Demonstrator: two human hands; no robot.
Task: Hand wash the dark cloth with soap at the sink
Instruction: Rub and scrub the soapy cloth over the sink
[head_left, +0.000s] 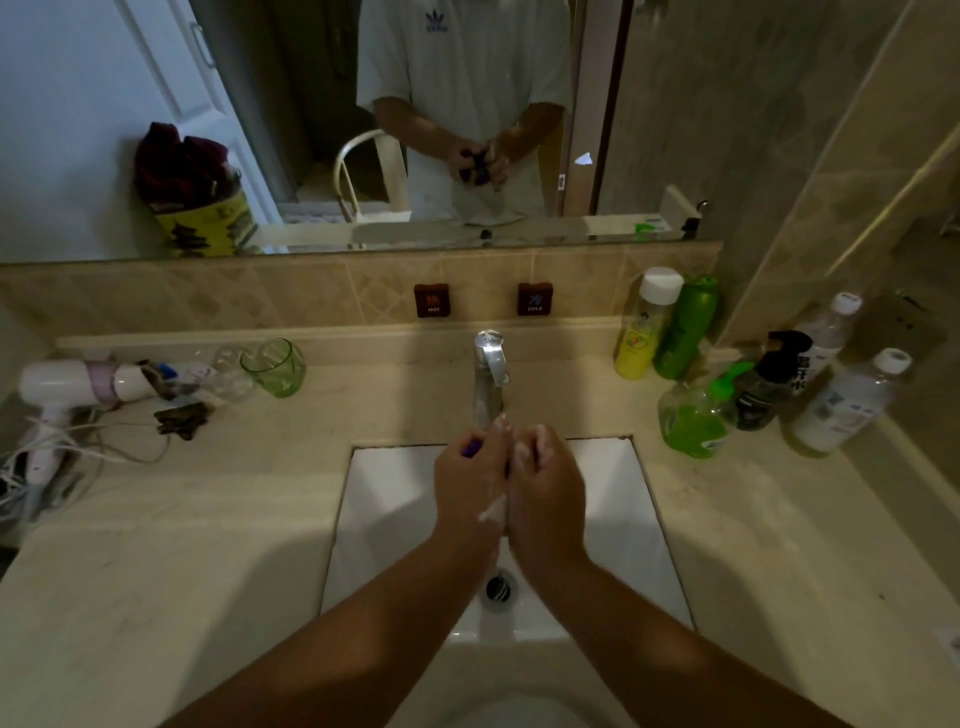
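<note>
Two hands pressed together over the sink, just in front of the tap: left hand and right hand, both flecked with white lather. Dark cloth bunched between the palms, only a purple scrap visible at the left fingertips; each grip curled and clamped on it. Best done by rubbing fabric against fabric, turning the bundle so hidden folds meet the soap, keeping everything above the basin so suds fall toward the drain. Farther back on the table, right side: green-liquid bottle, about half full; dark spray bottle; two clear bottles, contents unclear; yellow bottle beside a green one. Left side: green glass, apparently empty.
</note>
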